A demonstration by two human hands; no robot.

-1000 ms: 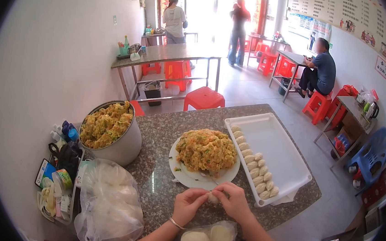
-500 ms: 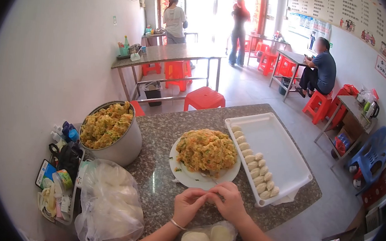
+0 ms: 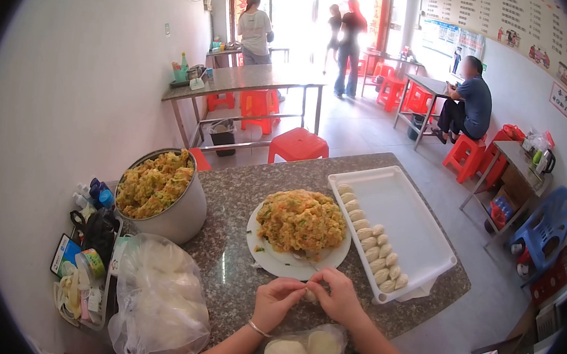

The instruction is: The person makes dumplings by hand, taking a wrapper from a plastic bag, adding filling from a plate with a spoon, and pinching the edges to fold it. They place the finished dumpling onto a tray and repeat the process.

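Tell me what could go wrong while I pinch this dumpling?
1. The left hand and right hand pinch the dumpling beyond the bag of wrappers at the near edge of the table; a forearm might push it off.
2. Filling is heaped high on the plate; bits might tumble onto the table.

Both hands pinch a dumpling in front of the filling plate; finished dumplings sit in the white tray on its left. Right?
No: the head view shows the white tray of finished dumplings to the right of the plate. The left hand and right hand do pinch a dumpling in front of it.
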